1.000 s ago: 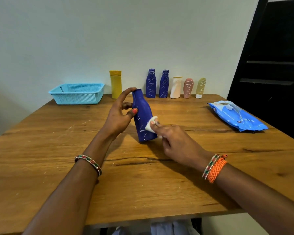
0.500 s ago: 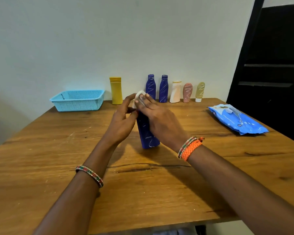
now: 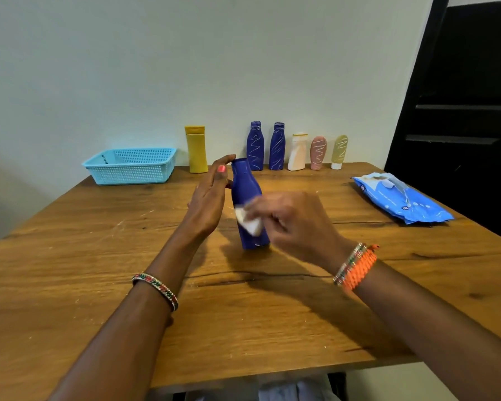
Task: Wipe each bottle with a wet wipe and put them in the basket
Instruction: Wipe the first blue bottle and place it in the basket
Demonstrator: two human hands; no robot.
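1. The brown wooden tabletop [image 3: 84, 285] fills the lower frame; the light-blue perforated plastic basket [image 3: 130, 166] sits at its upper left, holding no bottle that shows.
2. The blue plastic pack of wet wipes [image 3: 399, 199] lies at right.
3. The dark-blue plastic bottle [image 3: 245, 189] stands at centre; your left hand [image 3: 207, 204] steadies its neck with straight fingers.
4. Your right hand [image 3: 292, 224] pinches the folded white wet wipe [image 3: 249, 221] against the bottle's side: you are mid-wipe. Next, I judge, carry this bottle to the basket.
5. Six more bottles wait along the wall.
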